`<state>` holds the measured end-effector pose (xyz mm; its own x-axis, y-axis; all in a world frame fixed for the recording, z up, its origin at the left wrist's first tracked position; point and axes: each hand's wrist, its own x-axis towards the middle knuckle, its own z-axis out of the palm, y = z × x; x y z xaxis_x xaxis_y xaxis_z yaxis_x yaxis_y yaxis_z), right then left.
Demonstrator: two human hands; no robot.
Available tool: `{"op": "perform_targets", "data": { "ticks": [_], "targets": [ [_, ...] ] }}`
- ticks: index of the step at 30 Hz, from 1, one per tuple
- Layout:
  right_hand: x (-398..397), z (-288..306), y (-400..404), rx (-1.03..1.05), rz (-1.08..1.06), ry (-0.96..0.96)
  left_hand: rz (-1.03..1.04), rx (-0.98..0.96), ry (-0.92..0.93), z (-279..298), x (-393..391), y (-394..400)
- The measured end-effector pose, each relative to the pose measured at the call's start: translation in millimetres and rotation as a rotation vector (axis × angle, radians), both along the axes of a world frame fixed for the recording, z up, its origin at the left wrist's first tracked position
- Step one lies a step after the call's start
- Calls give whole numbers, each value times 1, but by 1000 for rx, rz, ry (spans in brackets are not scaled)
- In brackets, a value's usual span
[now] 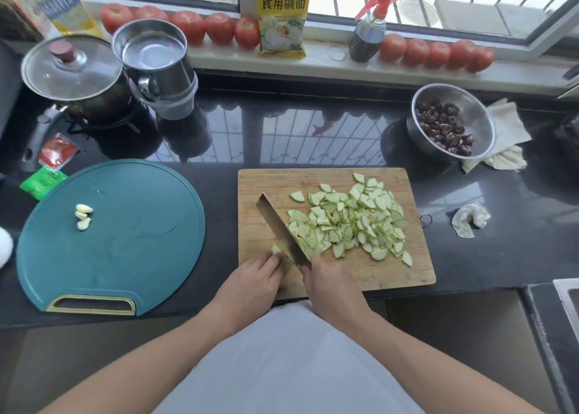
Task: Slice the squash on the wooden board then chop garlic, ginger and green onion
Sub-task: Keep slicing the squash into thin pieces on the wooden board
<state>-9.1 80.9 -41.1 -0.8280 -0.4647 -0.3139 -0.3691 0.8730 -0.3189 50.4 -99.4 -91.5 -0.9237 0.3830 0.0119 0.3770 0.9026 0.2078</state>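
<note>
**Last Stub of Squash Under the Cleaver**

While the right hand (329,283) grips the handle of the cleaver (280,230) at the near edge of the wooden board (369,272), the left hand (255,277) curls its fingers round the small remaining end of squash (276,250) near the board's near-left corner. Its blade runs diagonally away from the hands, with the stub on its left side. To the right of the blade, a wide heap of pale green squash slices (354,219) covers the middle and right of the board.

Left of it on the black worktop (488,241) lies a round teal cutting board (131,235) with three peeled garlic cloves (83,216) near its left edge. A crumpled white cloth (470,220) sits off the wooden board's right edge.

Farther back, a steel bowl of dark red dates (445,128) stands toward the right, and a lidded pot (73,75) and a steel cup (153,56) stand at the far-left corner. Tomatoes (219,28) line the windowsill behind.
</note>
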Motion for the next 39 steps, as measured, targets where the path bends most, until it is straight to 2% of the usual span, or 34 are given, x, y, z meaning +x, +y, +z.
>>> {"op": "perform_targets", "data": {
  "ticks": [3,6,10,17,25,29,35,39],
  "targets": [
    [9,2,16,-1,-2,-55,16,7,-21,6,-2,3],
    [15,0,23,110,20,-61,15,-1,-20,9,-2,5],
    [17,-1,21,156,31,-51,16,-7,-33,7,-2,4],
    [11,-9,7,270,108,-49,-4,-6,35,1,-3,3],
    [-3,-18,13,83,-82,10,-39,-65,25,-2,-1,3],
    [-33,-15,29,100,-180,51,-29,-58,-7,-3,-1,2],
    [-28,0,30,59,-132,38,15,19,-5,-4,2,1],
    [0,6,25,16,-62,-121,9,6,32,-4,1,3]
  ]
}}
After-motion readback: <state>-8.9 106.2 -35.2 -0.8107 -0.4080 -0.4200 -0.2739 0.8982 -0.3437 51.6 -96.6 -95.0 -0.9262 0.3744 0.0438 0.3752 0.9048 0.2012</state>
